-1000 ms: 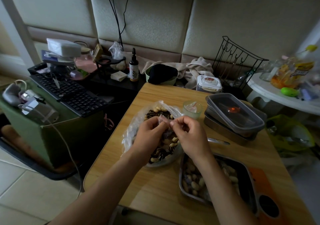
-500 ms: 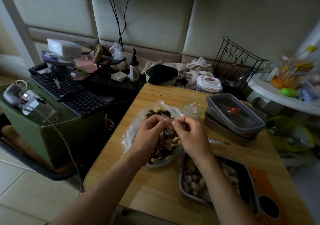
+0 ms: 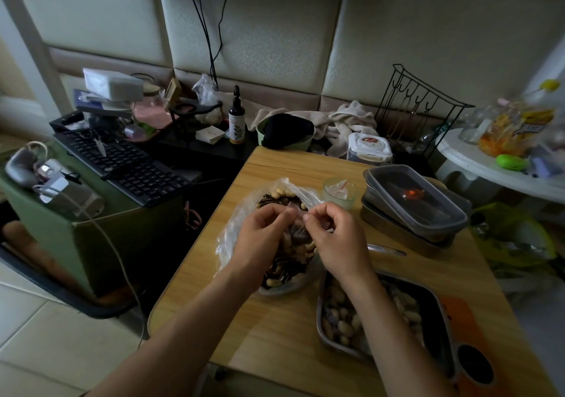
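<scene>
The left hand (image 3: 263,239) and right hand (image 3: 339,240) meet with fingers curled, both pinching a small pinkish piece (image 3: 295,214) between their fingertips; it is too hidden to name. Directly beneath them sits a bag-lined bowl (image 3: 282,289) of shells. A metal tray (image 3: 320,320) of peanuts (image 3: 341,324) lies under the right wrist.

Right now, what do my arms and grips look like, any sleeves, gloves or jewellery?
The left arm and right arm are bare right to the frame's bottom edge, with no sleeve showing. The left grip and right grip are bare hands without gloves. No watch, band or ring shows on either.
</scene>
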The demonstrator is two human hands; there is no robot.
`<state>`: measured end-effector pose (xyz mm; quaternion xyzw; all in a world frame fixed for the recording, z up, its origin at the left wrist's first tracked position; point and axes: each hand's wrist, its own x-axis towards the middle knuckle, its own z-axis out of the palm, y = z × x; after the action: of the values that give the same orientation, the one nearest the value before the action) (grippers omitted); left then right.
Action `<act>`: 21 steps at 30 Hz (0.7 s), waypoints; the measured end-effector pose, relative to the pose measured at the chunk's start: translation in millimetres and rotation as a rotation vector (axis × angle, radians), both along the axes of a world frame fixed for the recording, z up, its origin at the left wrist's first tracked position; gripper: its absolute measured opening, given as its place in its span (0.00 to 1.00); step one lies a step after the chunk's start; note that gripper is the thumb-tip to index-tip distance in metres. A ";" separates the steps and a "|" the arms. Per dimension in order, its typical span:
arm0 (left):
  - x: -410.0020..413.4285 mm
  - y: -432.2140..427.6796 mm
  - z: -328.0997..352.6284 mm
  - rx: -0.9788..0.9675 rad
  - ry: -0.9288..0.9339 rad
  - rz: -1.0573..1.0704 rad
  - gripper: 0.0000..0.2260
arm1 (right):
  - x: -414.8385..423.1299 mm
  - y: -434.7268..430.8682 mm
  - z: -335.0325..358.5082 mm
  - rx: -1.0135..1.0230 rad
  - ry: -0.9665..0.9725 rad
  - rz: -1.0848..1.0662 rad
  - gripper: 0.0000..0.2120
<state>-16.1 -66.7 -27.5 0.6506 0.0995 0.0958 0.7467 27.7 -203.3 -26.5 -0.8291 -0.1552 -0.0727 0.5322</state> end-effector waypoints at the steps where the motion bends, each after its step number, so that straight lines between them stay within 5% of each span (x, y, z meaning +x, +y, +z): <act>1: -0.1 0.6 0.3 -0.009 -0.004 0.002 0.09 | -0.3 0.3 0.6 0.004 -0.005 0.003 0.06; 21: -3.1 7.6 2.1 0.083 -0.035 0.006 0.09 | -2.4 5.0 2.1 -0.049 0.008 0.112 0.06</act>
<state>-19.1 -59.0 -25.4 0.6790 0.0845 0.1136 0.7204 25.3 -198.3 -24.4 -0.8322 -0.2011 -0.0357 0.5155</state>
